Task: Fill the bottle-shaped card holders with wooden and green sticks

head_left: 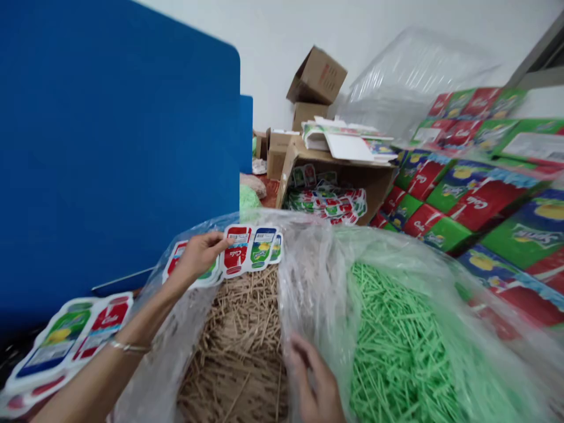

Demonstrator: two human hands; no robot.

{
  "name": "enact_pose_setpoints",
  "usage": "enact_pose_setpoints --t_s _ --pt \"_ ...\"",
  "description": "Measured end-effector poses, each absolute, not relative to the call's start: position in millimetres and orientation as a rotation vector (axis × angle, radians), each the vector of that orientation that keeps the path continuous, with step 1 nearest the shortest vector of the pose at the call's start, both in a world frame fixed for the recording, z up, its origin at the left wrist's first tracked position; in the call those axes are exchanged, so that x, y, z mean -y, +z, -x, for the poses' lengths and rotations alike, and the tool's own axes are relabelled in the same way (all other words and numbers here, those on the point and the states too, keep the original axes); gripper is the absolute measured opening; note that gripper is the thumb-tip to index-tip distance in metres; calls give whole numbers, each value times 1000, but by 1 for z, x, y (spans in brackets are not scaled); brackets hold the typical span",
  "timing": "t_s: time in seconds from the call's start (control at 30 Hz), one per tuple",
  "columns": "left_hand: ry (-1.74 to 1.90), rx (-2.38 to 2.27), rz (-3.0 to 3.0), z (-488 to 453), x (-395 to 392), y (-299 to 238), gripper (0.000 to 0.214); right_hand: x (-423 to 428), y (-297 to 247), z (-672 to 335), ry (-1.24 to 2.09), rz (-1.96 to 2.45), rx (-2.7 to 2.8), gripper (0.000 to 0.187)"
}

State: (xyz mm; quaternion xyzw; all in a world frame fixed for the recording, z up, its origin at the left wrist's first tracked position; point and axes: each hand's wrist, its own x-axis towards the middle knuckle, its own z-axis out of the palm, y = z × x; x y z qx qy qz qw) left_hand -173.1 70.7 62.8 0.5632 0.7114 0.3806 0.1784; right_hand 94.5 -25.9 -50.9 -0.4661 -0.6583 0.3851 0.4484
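My left hand [197, 256] is closed on a flat printed card [241, 251] with red, blue and green drink-pouch panels, held over a clear plastic bag of tan wooden sticks [240, 346]. My right hand [314, 382] reaches down at the seam between that bag and a second clear bag full of green sticks [396, 346]. Its fingers are blurred, curled near the plastic [308, 282]. A thin bracelet sits on my left wrist.
More printed cards [70, 338] lie at lower left by a blue partition [114, 141]. An open carton of cards [328, 197] stands behind, with brown boxes [317, 76] by the wall. Stacked red and green printed packs [484, 194] and clear plastic trays [409, 76] fill the right.
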Motion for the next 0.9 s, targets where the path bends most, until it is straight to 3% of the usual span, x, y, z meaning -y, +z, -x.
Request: enact_pose_setpoints --t_s 0.13,0.27,0.43,0.53,0.67,0.77,0.9 --pt "1180 -1865 -1431 162 4 51 40 2 -37 -82 1168 1009 1478 47" --pt "1279 -1640 -1042 145 50 30 26 -1 -29 -53 1439 945 1533 26" --pt "1163 -1657 -620 147 69 13 34 15 -40 -46 1444 964 1850 22" --pt "1329 -1814 -431 161 79 8 28 23 -48 -50 1250 1007 2225 24" --pt "1579 -1905 -245 180 95 -5 14 33 -60 -37 748 1092 2704 17" --pt "1698 -1870 -314 187 106 -18 13 40 -67 -24 564 1152 2835 15" --pt "1676 -1894 -411 189 116 -30 15 45 -67 -19 405 1214 2907 26"
